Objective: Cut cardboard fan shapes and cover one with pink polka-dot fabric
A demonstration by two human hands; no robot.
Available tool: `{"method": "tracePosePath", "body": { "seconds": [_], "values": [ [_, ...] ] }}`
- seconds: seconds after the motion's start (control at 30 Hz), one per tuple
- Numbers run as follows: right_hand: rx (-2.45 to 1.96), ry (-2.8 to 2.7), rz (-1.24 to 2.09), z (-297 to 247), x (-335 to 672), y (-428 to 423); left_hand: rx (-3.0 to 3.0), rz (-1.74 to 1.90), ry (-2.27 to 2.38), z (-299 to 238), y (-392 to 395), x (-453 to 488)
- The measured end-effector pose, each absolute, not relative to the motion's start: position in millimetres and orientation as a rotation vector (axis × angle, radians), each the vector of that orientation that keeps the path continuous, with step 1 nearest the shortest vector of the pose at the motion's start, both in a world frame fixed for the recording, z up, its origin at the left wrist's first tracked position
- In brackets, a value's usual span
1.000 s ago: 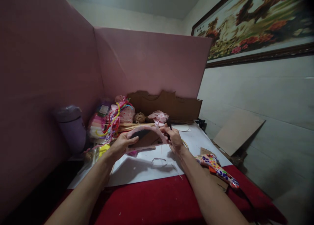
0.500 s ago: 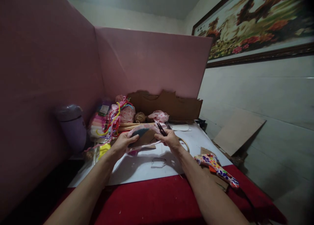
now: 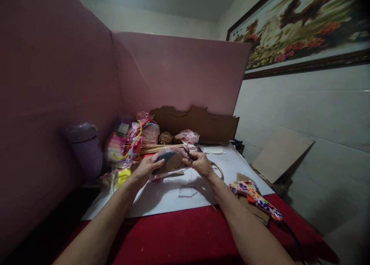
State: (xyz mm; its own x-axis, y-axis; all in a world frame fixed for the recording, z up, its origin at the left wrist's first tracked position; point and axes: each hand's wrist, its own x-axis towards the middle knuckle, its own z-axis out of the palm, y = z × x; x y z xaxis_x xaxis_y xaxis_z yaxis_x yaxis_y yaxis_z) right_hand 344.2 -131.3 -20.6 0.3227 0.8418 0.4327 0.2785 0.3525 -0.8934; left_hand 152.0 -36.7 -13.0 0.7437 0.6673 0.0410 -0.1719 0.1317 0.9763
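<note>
My left hand (image 3: 145,169) is closed on the left end of a brown cardboard piece (image 3: 175,162), its thumb lying on the front near a dark blue-grey patch. Pale pink fabric (image 3: 162,153) wraps along the curved top edge of the cardboard. At the right end, my right hand (image 3: 201,165) is closed around small dark scissors (image 3: 188,153). Their blades point up and left and meet the fabric edge. The fingers hide the scissors' handles. Both hands hold the piece a little above the white sheet (image 3: 162,201).
Thin wooden sticks (image 3: 150,148), a twine ball (image 3: 165,138) and colourful pipe cleaners (image 3: 138,137) lie behind. A gold ring (image 3: 219,171) sits beside my right wrist. To the right is a flower-patterned glue gun (image 3: 260,201); a purple cup (image 3: 86,151) stands left.
The scissors have tipped down toward the fabric edge, and their blades look closer together. My left hand and the cardboard piece have hardly moved.
</note>
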Motion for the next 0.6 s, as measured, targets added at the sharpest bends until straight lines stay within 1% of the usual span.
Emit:
{"method": "tracePosePath", "body": {
  "seconds": [0.13,0.33,0.6],
  "values": [
    [-1.164,-1.225,0.565,-21.6,343.3,-131.3,1.283,0.661,0.485,-19.1,-32.5,153.8],
    [-1.146,-1.193,0.621,-22.8,342.9,-130.9,1.287,0.688,0.546,-13.5,-39.5,152.0],
    [-1.182,-1.169,0.585,-21.0,341.7,-131.8,1.243,0.638,0.464,-12.7,-41.1,151.8]
  ]
}}
